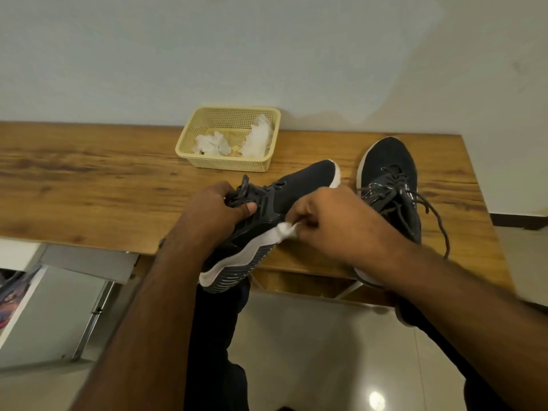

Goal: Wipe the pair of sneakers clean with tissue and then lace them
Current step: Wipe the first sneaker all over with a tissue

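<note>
Dark knit sneaker (pixel 296 188) with a white sole edge is held tilted over the near edge of the wooden table (pixel 89 179), toe pointing away toward the basket. The left hand (pixel 213 209) grips it at the laces, fingers and thumb curled round the top. The right hand (pixel 332 221) pinches a small wad of white tissue (pixel 286 229) against the sneaker's side by the sole. A second sneaker (pixel 388 179) lies flat on the table just to the right, laces loose. Behind them a yellow basket (pixel 189 137) against the wall holds crumpled tissues (pixel 212 143).
</note>
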